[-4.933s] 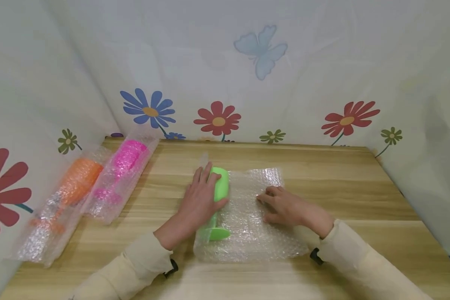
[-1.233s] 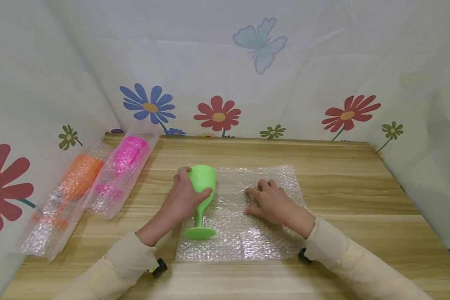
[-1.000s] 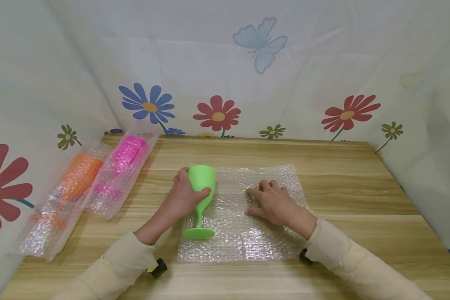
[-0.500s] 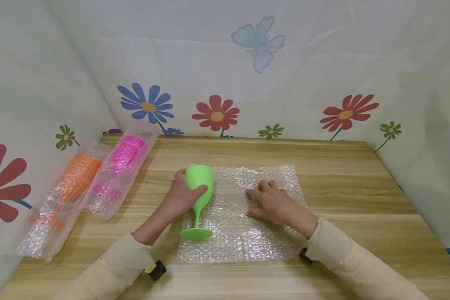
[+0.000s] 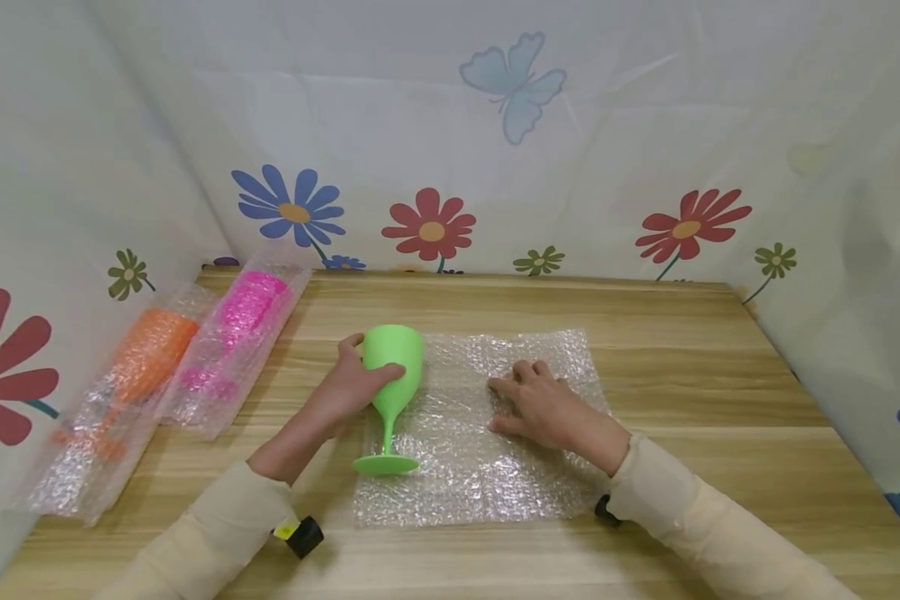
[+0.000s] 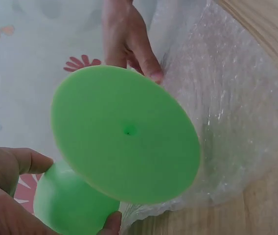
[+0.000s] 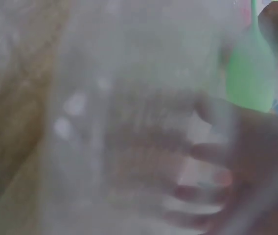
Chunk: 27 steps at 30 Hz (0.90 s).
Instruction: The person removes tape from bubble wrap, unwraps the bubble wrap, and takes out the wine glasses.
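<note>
In the head view my left hand (image 5: 348, 383) grips a green plastic goblet (image 5: 394, 354) round its bowl, the thumb across the front. The goblet's round foot (image 6: 127, 134) fills the middle of the left wrist view. The goblet is over the left part of a sheet or pouch of clear bubble wrap (image 5: 457, 467) lying on the table; whether it touches the wrap I cannot tell. My right hand (image 5: 551, 408) rests on the wrap's right half with loosely bent, spread fingers. In the right wrist view, blurred wrap covers part of that hand.
To the left, two more goblets, one orange (image 5: 157, 346) and one pink (image 5: 251, 308), lie wrapped in bubble wrap on the wooden table (image 5: 690, 367). A flowered cloth backdrop (image 5: 390, 117) stands at the back and sides.
Earlier, bubble wrap partly covered the goblet under my left hand. Now the goblet is out on top, gripped by the bowl, and lately shifted slightly left. The right hand stays on the wrap.
</note>
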Tool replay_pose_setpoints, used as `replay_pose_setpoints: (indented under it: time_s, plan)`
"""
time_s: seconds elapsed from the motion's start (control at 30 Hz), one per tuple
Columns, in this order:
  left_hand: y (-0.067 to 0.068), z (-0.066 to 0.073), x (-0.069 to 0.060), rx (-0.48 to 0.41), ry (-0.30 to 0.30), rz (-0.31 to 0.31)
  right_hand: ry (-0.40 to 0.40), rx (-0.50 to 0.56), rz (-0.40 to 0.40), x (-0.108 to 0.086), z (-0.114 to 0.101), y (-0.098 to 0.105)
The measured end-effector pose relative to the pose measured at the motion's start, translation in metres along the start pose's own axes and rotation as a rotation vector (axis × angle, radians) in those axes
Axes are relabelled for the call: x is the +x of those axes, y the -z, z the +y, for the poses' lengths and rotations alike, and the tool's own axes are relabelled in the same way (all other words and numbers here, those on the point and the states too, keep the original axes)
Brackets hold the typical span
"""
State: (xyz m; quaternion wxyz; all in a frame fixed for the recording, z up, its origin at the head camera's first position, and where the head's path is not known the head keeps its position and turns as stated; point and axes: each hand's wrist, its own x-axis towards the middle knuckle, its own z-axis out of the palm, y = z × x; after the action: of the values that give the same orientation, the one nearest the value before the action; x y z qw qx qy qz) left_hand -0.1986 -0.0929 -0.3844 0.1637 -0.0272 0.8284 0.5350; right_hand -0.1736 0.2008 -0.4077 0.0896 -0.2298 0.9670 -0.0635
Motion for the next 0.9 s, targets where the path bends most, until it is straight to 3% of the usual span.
replay_pose_setpoints:
  time_s: [0.5,0.9]
  plan:
    - [0.008,0.02,-0.008,-0.056,-0.034,0.005,-0.016,-0.017,-0.025,0.001,-0.002,0.0]
    - [0.01,0.024,-0.017,-0.085,-0.163,0.037,-0.004,-0.004,-0.035,0.0,-0.002,0.002]
